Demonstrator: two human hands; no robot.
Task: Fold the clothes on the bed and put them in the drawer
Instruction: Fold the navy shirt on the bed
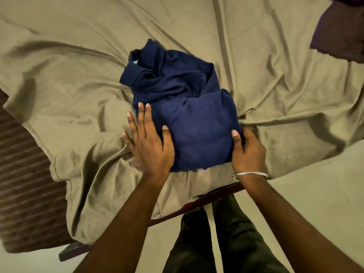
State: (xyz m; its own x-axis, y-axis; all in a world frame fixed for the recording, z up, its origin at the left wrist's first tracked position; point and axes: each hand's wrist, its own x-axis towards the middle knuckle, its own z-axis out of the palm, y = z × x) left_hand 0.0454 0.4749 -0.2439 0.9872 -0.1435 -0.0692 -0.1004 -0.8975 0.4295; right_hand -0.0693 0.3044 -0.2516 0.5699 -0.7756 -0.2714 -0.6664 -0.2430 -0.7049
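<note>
Blue shirt (183, 107) folded, lies on bed sheet (69, 79), near bed's near edge. Collar at far left end. Left hand (149, 142) flat on shirt's near left part, fingers straight, pressing down. Right hand (248, 150) at shirt's near right corner, thumb on top, fingers tucked under edge, grasping cloth. Shirt sits between both hands. Purple cloth (342, 30) far right, well apart.

Purple cloth (340, 30) cut off at top-right edge; right hand (248, 152) fingers hidden under shirt (187, 115).
</note>
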